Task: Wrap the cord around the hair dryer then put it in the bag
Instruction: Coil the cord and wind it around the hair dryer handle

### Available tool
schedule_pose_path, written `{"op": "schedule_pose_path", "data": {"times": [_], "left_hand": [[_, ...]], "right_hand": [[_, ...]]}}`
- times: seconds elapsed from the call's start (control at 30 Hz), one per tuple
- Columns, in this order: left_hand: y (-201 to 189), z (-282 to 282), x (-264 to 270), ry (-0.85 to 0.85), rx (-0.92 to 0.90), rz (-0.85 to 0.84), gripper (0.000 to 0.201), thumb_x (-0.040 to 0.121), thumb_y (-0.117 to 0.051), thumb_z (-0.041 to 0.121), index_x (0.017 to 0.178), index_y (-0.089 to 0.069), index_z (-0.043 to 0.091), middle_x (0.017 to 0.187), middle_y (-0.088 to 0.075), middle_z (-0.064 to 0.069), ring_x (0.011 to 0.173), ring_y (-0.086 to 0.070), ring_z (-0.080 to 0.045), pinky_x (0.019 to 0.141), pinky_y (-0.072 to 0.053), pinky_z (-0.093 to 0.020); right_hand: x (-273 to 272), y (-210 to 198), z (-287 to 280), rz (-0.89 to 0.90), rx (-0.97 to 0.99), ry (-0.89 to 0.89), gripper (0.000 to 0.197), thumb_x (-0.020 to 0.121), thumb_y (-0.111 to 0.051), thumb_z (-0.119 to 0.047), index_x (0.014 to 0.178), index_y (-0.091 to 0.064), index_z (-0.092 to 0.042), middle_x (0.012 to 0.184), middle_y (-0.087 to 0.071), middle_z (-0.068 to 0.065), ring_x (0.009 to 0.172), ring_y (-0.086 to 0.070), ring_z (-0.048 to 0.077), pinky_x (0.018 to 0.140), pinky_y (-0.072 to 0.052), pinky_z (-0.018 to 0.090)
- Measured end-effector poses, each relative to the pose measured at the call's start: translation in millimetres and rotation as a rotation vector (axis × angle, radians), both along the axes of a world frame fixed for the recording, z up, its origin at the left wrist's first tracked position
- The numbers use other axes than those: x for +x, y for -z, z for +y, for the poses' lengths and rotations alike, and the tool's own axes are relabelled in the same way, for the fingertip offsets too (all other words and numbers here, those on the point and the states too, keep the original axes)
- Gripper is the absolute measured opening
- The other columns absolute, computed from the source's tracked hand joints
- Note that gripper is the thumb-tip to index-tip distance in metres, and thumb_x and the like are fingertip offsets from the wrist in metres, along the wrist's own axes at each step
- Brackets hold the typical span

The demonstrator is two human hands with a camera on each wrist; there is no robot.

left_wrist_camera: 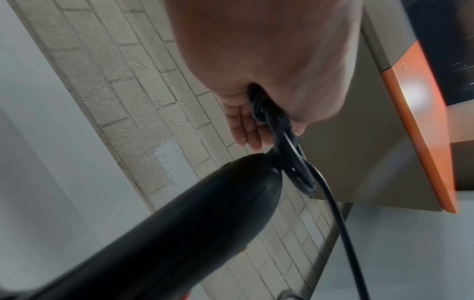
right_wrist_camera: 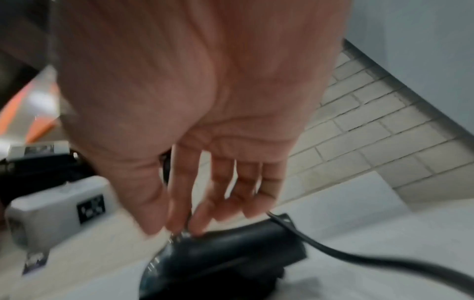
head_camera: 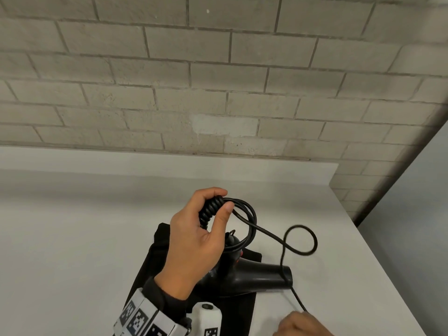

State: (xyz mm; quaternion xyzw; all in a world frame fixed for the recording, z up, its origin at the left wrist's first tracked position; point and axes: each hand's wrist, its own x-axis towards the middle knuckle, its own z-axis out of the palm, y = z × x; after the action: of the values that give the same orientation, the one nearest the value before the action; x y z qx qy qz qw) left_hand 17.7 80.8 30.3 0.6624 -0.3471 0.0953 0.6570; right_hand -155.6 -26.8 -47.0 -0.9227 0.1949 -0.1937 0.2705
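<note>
A black hair dryer (head_camera: pixel 254 277) lies on its side on a flat black bag (head_camera: pixel 155 258) on the table, nozzle pointing right. My left hand (head_camera: pixel 206 226) is raised above the handle and grips several coiled turns of the black cord (head_camera: pixel 211 212). From there a loose loop of cord (head_camera: pixel 300 238) crosses the nozzle and runs down to my right hand (head_camera: pixel 298 323) at the bottom edge. In the right wrist view, blurred, that hand's fingers (right_wrist_camera: pixel 218 192) hang relaxed and spread just above the dryer (right_wrist_camera: pixel 231 253), with the cord (right_wrist_camera: pixel 333 255) passing by their tips. The left wrist view shows the dryer's handle (left_wrist_camera: pixel 192 213) below the fist (left_wrist_camera: pixel 256 81).
The white table (head_camera: pixel 72 226) stands against a grey brick wall (head_camera: pixel 218 93). Its right edge (head_camera: pixel 378 270) runs diagonally close to the dryer. An orange-edged panel (left_wrist_camera: pixel 423 121) shows behind the left hand. The white wrist camera (right_wrist_camera: pixel 59 207) sits left of the right hand.
</note>
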Motion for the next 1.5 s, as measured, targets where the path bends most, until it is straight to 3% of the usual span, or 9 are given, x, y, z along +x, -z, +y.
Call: {"op": "schedule_pose_path", "data": {"times": [0.07, 0.17, 0.27, 0.4, 0.53, 0.67, 0.8, 1.0, 1.5], "left_hand": [[0, 0, -3, 0.008, 0.001, -0.006, 0.021, 0.085, -0.063, 0.023, 0.105, -0.064, 0.018, 0.094, -0.068, 0.012, 0.086, -0.066, -0.001, 0.076, -0.046, -0.006], [1, -1, -7, 0.017, 0.006, -0.022, 0.020, 0.085, -0.064, 0.022, 0.105, -0.064, 0.018, 0.096, -0.068, 0.013, 0.086, -0.066, -0.001, 0.076, -0.046, -0.005], [1, 0, -10, 0.006, 0.016, -0.046, 0.020, 0.086, -0.065, 0.020, 0.106, -0.063, 0.020, 0.096, -0.067, 0.013, 0.086, -0.066, 0.000, 0.075, -0.046, -0.005], [0, 4, -7, 0.015, 0.023, -0.057, 0.019, 0.087, -0.064, 0.023, 0.107, -0.063, 0.022, 0.095, -0.068, 0.015, 0.086, -0.067, 0.000, 0.075, -0.045, -0.005], [0, 8, -6, 0.062, 0.061, -0.054, 0.021, 0.088, -0.065, 0.024, 0.109, -0.064, 0.021, 0.093, -0.068, 0.016, 0.085, -0.067, -0.002, 0.075, -0.046, -0.006], [-1, 11, -9, 0.132, 0.069, -0.021, 0.034, 0.087, -0.066, 0.028, 0.120, -0.054, 0.027, 0.093, -0.068, 0.014, 0.088, -0.068, -0.006, 0.077, -0.046, -0.008], [-3, 13, -8, 0.192, 0.053, -0.047, 0.024, 0.087, -0.069, 0.028, 0.109, -0.057, 0.028, 0.092, -0.069, 0.011, 0.086, -0.069, -0.008, 0.074, -0.049, -0.011], [-4, 19, -9, 0.282, 0.030, -0.137, 0.019, 0.085, -0.065, 0.024, 0.102, -0.061, 0.017, 0.085, -0.069, 0.011, 0.077, -0.068, -0.008, 0.070, -0.048, -0.011], [0, 18, -15, 0.249, -0.088, -0.192, 0.028, 0.076, -0.077, 0.027, 0.095, -0.057, 0.020, 0.083, -0.072, 0.004, 0.068, -0.071, -0.010, 0.060, -0.057, -0.025]], "right_hand": [[3, -27, 6, -0.112, 0.034, 0.078, 0.033, 0.042, -0.074, -0.017, 0.044, -0.054, -0.043, 0.048, -0.043, -0.016, 0.054, -0.049, -0.013, 0.061, -0.033, -0.004], [4, -50, 18, -0.477, -0.036, 0.113, 0.024, 0.070, -0.067, -0.038, 0.093, -0.067, -0.031, 0.101, -0.063, -0.010, 0.102, -0.055, -0.006, 0.090, -0.034, 0.002], [17, -44, 6, -0.416, 0.019, 0.105, 0.052, 0.077, -0.061, -0.048, 0.126, -0.045, -0.037, 0.119, -0.051, -0.025, 0.114, -0.049, -0.006, 0.091, -0.040, 0.010], [24, -61, -4, -0.438, -0.106, 0.005, 0.013, 0.089, -0.054, -0.039, 0.102, -0.056, -0.038, 0.088, -0.054, -0.019, 0.080, -0.058, 0.000, 0.060, -0.051, 0.021], [23, -95, -15, -0.518, -0.284, -0.090, 0.010, 0.087, -0.065, -0.023, 0.092, -0.070, -0.016, 0.079, -0.058, -0.005, 0.069, -0.056, 0.005, 0.054, -0.047, 0.024], [30, -127, -29, -0.496, -0.325, -0.176, 0.010, 0.088, -0.066, -0.024, 0.091, -0.071, -0.016, 0.078, -0.057, -0.006, 0.068, -0.055, 0.002, 0.054, -0.045, 0.022], [42, -147, -32, -0.446, -0.220, -0.273, 0.011, 0.088, -0.065, -0.027, 0.098, -0.070, -0.023, 0.083, -0.056, -0.015, 0.077, -0.060, 0.003, 0.060, -0.043, 0.013], [62, -154, -25, -0.432, -0.016, -0.357, 0.011, 0.086, -0.067, -0.029, 0.096, -0.071, -0.027, 0.081, -0.059, -0.013, 0.083, -0.063, 0.013, 0.059, -0.052, 0.027], [74, -111, -14, -0.404, 0.726, -0.258, 0.009, 0.078, -0.071, -0.025, 0.082, -0.071, -0.017, 0.074, -0.065, 0.001, 0.057, -0.053, 0.023, 0.057, -0.045, 0.029]]}}
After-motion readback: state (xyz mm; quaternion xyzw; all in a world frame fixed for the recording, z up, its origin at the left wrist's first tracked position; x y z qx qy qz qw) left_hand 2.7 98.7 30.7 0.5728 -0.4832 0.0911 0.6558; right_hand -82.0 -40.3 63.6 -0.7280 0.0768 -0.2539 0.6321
